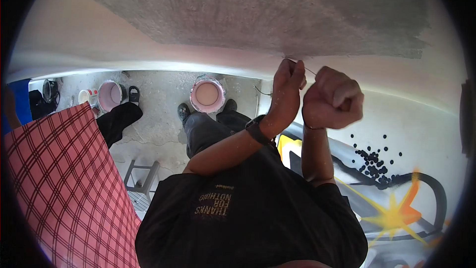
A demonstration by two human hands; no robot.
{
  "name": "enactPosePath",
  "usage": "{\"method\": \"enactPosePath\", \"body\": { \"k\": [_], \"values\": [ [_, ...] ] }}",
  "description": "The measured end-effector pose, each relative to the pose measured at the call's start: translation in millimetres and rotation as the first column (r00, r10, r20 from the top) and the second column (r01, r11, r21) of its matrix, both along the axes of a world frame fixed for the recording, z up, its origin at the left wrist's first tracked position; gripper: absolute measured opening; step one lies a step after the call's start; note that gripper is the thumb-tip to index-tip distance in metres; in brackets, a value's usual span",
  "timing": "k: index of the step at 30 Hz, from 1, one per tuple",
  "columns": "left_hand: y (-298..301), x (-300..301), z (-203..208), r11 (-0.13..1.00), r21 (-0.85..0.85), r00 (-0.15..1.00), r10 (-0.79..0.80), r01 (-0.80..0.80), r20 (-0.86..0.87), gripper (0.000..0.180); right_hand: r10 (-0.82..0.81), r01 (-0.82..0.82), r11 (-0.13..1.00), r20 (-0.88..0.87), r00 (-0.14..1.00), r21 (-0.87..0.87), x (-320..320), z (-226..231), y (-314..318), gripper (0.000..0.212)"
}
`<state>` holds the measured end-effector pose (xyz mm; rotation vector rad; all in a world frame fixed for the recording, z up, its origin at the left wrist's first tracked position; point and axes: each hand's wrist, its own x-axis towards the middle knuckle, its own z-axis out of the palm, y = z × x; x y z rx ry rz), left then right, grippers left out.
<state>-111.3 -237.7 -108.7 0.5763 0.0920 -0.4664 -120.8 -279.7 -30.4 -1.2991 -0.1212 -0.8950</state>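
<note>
My left hand (288, 82), a dark watch (258, 130) on its wrist, is pinched closed at the lower edge of the grey patch (277, 15) on the wall. My right hand (337, 98) is a closed fist just to its right, slightly apart from it. A thin pale strand (310, 71), cord or wire, runs between the two hands. Both hands appear to grip it. Where its ends go is hidden by my fingers and the wall's edge.
Below me on the floor stands a pink-rimmed bucket (208, 95) between my feet. Farther left are another bucket (110, 96), a white tub (87, 96) and a grey metal step frame (141, 176). Red checked cloth (69, 178) fills the left side. A painted wall (396, 208) lies right.
</note>
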Motion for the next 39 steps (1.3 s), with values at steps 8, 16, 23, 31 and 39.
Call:
{"method": "enactPosePath", "body": {
  "k": [8, 16, 23, 31, 39],
  "values": [
    [-3.1, 1.6, 30.6, 0.998, 0.062, 0.987, -0.017, 0.007, 0.158, 0.026, 0.032, -0.029, 0.999, 0.098, 0.995, -0.036, -4.6, 30.6, -4.9, 0.037],
    [-3.9, -5.2, 54.0, 0.999, -0.025, 0.991, -0.038, 0.041, 0.126, 0.028, 0.143, -0.142, 0.990, 0.151, 0.978, -0.017, -10.3, 53.3, -5.3, 0.038],
    [-5.9, 1.0, 58.4, 0.997, -0.071, 1.000, -0.027, 0.027, 0.004, 0.028, 0.124, -0.127, 0.992, 0.111, 0.986, 0.020, -1.3, 43.2, -14.1, 0.041],
    [-6.3, -2.4, 55.5, 0.999, -0.038, 0.999, -0.025, 0.026, 0.025, 0.028, 0.086, -0.086, 0.996, 0.175, 0.981, -0.008, -6.8, 37.1, -9.6, 0.038],
    [-10.6, -7.1, 47.7, 0.996, -0.089, 0.999, 0.014, -0.010, 0.041, 0.028, 0.062, -0.059, 0.998, 0.145, 0.988, -0.020, -8.3, 36.6, -8.0, 0.036]
  ]
}}
